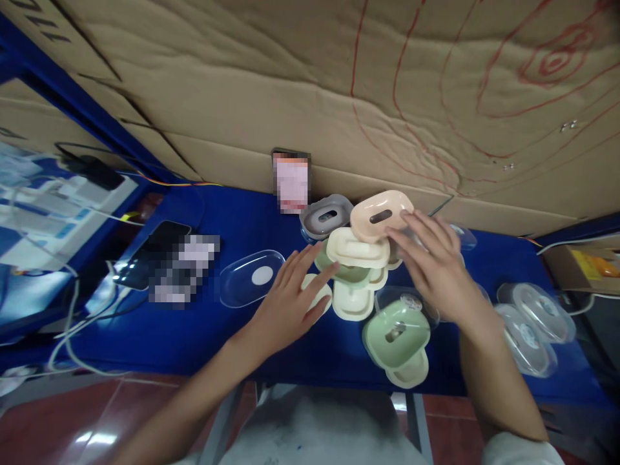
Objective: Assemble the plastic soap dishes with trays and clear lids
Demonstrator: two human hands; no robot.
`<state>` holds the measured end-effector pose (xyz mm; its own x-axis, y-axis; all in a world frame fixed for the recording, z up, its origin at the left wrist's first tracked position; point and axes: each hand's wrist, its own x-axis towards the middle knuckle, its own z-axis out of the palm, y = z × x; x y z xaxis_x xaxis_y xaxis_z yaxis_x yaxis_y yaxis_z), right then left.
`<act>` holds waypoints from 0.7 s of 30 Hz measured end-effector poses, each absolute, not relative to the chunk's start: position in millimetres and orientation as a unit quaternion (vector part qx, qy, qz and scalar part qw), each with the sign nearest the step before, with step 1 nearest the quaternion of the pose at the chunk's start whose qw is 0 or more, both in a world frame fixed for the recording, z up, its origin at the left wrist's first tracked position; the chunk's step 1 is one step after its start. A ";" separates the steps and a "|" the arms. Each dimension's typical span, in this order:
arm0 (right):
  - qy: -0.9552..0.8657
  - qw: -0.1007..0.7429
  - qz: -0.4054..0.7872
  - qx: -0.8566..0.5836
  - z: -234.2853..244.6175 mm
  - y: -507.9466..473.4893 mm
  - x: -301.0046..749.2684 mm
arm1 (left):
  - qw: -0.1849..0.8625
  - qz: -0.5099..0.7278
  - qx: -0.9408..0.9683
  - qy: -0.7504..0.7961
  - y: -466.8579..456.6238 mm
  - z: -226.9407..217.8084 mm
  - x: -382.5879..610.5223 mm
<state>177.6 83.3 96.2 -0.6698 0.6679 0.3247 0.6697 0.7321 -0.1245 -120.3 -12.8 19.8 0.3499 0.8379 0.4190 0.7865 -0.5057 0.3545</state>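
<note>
On the blue bench [165,342], a clear oval cover [242,284] lies beside the left hand [285,297], its grip spread wide near a green dish [352,276] and cream dish [358,248]; just beyond, the peach slotted dish [364,218] is pinched in the right hand's [433,258] grip.

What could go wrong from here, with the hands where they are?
The right hand has its fingers on the peach dish, beside overlapping dishes; shifting it might make the upper cream dish slide. The near green dish overlaps a pale dish close to the table's front edge, so a bump could send them off. The upright phone by the cardboard might topple if nudged.
</note>
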 end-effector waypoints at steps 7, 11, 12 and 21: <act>-0.913 0.093 0.132 -0.374 61.2 -28.9 248.4 | -0.001 0.281 0.752 0.596 -107.2 -16.6 -149.0; -0.900 0.081 0.119 -0.412 23.6 -68.5 246.3 | 0.017 0.313 0.787 0.532 -128.1 -27.3 -102.6; -0.897 0.086 0.114 -0.418 18.5 -70.7 241.9 | 0.033 0.313 0.809 0.496 -127.9 -27.6 -85.5; -0.883 0.114 0.070 -0.450 5.1 -41.1 242.0 | 0.062 0.240 0.868 0.431 -113.0 -34.3 -22.8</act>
<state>242.0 -41.1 5.1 -0.5684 0.8111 0.1381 0.7790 0.5845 -0.2268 -22.8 -113.0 -34.3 0.5143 0.7771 0.3628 0.7178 -0.6215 0.3138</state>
